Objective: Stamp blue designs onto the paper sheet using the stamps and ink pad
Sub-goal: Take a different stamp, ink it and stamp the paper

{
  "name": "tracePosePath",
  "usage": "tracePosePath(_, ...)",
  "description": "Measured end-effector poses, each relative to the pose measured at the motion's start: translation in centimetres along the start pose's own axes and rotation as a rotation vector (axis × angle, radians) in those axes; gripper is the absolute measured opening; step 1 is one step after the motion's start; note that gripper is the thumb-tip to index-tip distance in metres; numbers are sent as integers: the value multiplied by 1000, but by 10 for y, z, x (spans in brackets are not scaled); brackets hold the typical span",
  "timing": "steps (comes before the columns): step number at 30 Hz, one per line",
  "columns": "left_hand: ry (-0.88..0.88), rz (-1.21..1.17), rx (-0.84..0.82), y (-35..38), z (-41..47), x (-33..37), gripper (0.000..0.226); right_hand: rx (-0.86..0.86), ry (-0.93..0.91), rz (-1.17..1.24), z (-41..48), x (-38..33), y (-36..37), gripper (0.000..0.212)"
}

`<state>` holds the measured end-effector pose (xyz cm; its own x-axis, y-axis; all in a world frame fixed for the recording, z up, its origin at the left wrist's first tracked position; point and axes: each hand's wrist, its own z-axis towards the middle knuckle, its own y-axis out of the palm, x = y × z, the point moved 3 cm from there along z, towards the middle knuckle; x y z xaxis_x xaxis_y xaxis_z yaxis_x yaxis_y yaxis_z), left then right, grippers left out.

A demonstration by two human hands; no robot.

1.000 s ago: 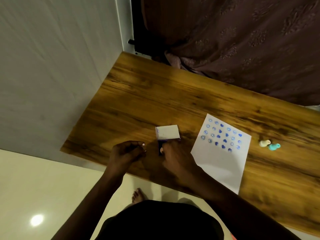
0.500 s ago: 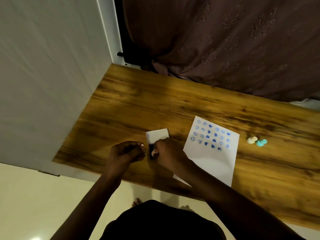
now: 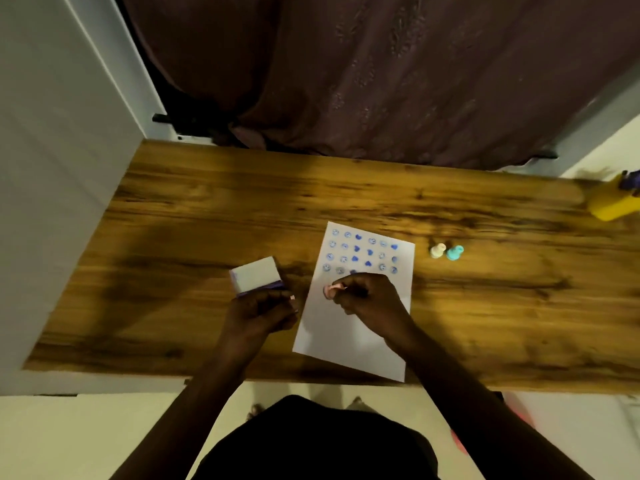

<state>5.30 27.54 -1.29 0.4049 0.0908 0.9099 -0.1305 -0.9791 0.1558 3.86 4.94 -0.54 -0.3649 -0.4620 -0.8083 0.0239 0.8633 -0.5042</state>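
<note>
A white paper sheet (image 3: 356, 327) lies on the wooden table (image 3: 194, 216), its upper half covered with rows of blue stamped marks. My right hand (image 3: 367, 297) is over the sheet's left side, below the rows, pinching a small pink stamp (image 3: 327, 291) that points down at the paper. The ink pad (image 3: 256, 274), its white lid raised, sits left of the sheet. My left hand (image 3: 261, 311) rests against the pad's near edge with fingers curled; whether it grips the pad I cannot tell. A cream stamp (image 3: 437, 250) and a teal stamp (image 3: 454, 252) lie right of the sheet.
A yellow container (image 3: 613, 202) stands at the table's far right edge. A dark curtain (image 3: 381, 74) hangs behind the table and a white wall (image 3: 52, 168) runs along its left end. The near table edge is just in front of my body.
My right hand has moved from the ink pad rightward onto the paper, carrying the pink stamp. The left hand stays by the pad. The camera view has shifted.
</note>
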Motion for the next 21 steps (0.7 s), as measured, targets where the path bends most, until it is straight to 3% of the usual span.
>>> tracePosePath(3, 21, 32, -50, 23, 3, -3, 12, 93, 16, -55, -1, 22, -32, 26)
tracePosePath(8, -26, 71, -86, 52, 9, -13, 11, 211, -37, -360, 7, 47, -78, 27)
tracePosePath(21, -80, 113, -67, 75, 19, -25, 16, 125, -62, -737, 39, 60, -84, 27)
